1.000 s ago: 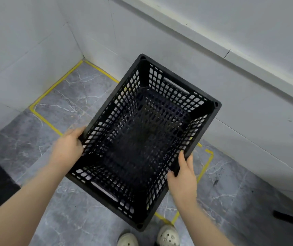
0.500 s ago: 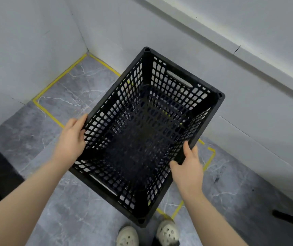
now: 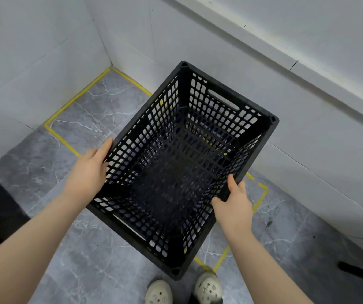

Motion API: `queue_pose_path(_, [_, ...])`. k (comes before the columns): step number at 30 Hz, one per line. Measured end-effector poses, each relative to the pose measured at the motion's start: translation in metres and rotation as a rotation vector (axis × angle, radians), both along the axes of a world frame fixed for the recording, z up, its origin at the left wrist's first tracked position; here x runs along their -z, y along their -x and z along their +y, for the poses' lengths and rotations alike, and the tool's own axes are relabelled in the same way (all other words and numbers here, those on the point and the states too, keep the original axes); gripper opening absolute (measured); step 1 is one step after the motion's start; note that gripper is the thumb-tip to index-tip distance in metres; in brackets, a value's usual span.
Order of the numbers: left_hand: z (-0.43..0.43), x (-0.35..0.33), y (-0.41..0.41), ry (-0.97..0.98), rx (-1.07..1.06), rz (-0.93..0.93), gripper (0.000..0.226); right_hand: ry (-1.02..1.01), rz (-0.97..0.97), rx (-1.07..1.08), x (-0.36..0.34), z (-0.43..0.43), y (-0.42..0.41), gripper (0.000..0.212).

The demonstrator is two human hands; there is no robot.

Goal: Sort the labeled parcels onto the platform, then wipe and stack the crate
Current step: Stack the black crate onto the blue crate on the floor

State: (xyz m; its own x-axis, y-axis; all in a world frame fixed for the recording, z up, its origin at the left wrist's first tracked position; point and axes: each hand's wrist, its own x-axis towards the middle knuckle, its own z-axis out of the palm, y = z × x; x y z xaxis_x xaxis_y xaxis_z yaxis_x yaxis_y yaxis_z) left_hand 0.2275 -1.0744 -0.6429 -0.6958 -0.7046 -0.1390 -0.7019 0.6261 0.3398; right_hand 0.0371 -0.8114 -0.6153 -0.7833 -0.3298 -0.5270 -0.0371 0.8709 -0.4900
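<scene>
Black crate [image 3: 231,99] held between left hand [image 3: 88,170] and right hand [image 3: 234,207].

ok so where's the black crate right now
Head view, centre frame: the black crate is held between the left hand and right hand, over the yellow tape outline on the grey floor.

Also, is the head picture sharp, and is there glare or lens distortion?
Head view: crate, left hand and right hand are sharp; light is soft and even, no glare on the floor; forearms stretch wide toward the bottom corners, a wide-angle effect.
</scene>
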Motion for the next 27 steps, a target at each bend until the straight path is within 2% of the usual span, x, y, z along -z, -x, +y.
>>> queue_pose_path(4, [0.003,-0.005,-0.006,-0.121,0.004,-0.096,0.085,0.005,-0.005,0.003,0.000,0.002,0.000,0.076])
queue_pose_path(7, [0.008,-0.009,-0.005,-0.115,-0.016,-0.075,0.084,0.025,0.032,0.001,0.004,0.004,-0.004,0.079])
queue_pose_path(10, [0.010,-0.009,-0.006,-0.078,-0.003,-0.026,0.084,0.078,0.075,0.067,0.003,0.006,-0.012,0.091])
queue_pose_path(14, [0.010,-0.008,-0.007,-0.065,0.001,-0.025,0.083,0.073,0.087,0.049,0.010,0.011,-0.025,0.101])
queue_pose_path(27, [0.003,-0.021,-0.003,-0.025,0.020,-0.086,0.080,0.108,0.074,0.043,0.005,0.008,-0.020,0.104])
